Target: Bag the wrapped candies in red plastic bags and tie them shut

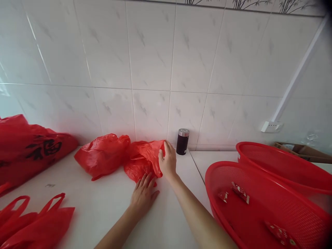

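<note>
In the middle of the white table a crumpled red plastic bag lies near the wall. My right hand grips the raised right edge of this bag, thumb and fingers closed on the film. Lower down, my left hand rests with fingers stretched out against the bag's front side. Touching its left side is another red plastic bag, bulging and gathered at the top. What either bag contains is hidden.
A dark jar with a silver lid stands by the wall. Two red plastic baskets are at the right, the nearer holding several small wrapped packets. Red bags lie front left, a large printed one behind. A cardboard box sits far right.
</note>
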The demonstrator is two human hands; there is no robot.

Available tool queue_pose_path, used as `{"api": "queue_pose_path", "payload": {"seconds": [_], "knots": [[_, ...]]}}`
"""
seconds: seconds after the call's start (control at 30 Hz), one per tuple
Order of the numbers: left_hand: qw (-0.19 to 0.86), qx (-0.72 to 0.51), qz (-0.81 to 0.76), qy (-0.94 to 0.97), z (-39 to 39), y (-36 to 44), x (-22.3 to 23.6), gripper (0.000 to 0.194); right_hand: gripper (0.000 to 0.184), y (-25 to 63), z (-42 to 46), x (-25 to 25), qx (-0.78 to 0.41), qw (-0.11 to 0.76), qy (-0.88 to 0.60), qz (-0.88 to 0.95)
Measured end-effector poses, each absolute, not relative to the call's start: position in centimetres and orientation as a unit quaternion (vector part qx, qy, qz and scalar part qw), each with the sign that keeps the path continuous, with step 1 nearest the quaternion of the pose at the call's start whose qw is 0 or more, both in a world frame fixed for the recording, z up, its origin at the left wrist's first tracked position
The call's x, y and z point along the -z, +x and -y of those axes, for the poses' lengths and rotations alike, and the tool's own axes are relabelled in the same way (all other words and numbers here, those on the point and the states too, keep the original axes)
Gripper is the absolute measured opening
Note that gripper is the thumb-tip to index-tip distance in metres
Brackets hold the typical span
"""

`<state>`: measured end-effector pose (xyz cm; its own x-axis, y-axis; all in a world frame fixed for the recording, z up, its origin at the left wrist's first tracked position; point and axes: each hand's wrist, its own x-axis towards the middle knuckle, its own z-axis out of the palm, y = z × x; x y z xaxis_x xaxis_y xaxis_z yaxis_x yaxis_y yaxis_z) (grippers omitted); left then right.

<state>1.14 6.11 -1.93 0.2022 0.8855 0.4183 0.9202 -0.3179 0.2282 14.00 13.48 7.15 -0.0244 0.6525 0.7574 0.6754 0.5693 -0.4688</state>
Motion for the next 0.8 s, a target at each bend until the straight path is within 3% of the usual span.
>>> {"api": "queue_pose_path", "payload": {"seconds": [0.13,0.3,0.47,0.6,0.8], "knots": [[0.039,0.345,0.573,-0.742,-5.4,-0.4,-0.6,0.02,0.043,16.4,-10.1,-8.2,0.045,0.607,-0.419,0.674],[0.066,0.508,0.6,-0.614,-0.8,1.5,-5.3,0.024,0.044,17.0,-6.0,-6.4,0.035,0.587,-0.424,0.688],[0.149,0.364,0.616,-0.682,-0.7,3.4,-5.9,0.02,0.058,16.9,-1.8,-5.4,-0.035,0.552,-0.363,0.75],[0.137,0.318,0.655,-0.671,-2.2,0.7,-5.2,0.031,0.065,18.5,0.7,-4.9,0.004,0.47,-0.391,0.791],[0.097,0.33,0.682,-0.645,-0.3,-4.1,-7.2,0.031,0.044,21.8,0.5,-4.6,0.085,0.31,-0.535,0.781]]}}
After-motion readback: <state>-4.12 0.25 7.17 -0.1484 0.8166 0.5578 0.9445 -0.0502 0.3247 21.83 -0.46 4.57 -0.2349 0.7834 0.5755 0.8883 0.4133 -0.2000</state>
